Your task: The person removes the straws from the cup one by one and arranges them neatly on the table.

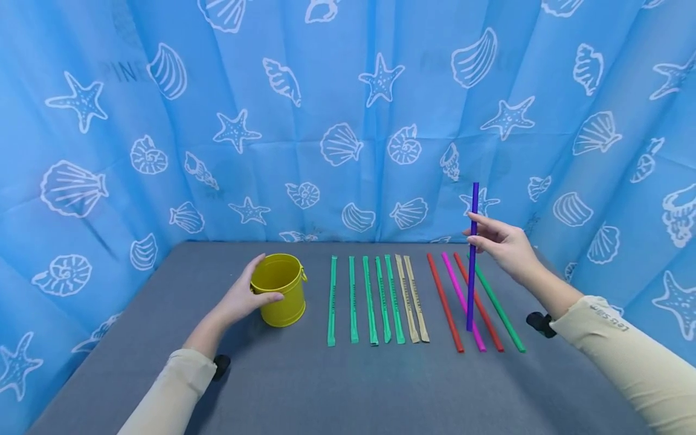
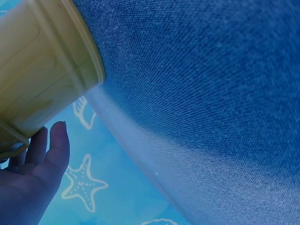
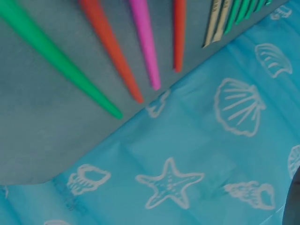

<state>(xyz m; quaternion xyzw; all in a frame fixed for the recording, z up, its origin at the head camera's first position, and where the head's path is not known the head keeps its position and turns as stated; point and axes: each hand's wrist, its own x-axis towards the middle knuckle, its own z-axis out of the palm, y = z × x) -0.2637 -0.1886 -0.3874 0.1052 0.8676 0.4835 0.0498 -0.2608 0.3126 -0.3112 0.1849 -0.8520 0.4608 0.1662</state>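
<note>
My left hand [image 1: 241,295] grips a small yellow metal bucket [image 1: 290,305] around its side, thumb in front and fingers at the far rim. In the left wrist view the bucket [image 2: 42,61] fills the upper left, with the left hand's fingers [image 2: 58,145] beside its handle. My right hand [image 1: 505,248] pinches a purple straw [image 1: 470,290] between thumb and fingertips, holding it nearly upright. Below and around that straw, two red straws [image 1: 446,305], a pink straw [image 1: 480,339] and a green straw [image 1: 500,311] lie on the table. The right wrist view does not show the held straw.
Several green paper-wrapped sticks [image 1: 332,302] and two tan wrapped sticks [image 1: 408,299] lie in a row between bucket and loose straws. A grey cloth covers the table [image 1: 348,393]. Behind it hangs a blue curtain [image 1: 326,121] with white shells and starfish.
</note>
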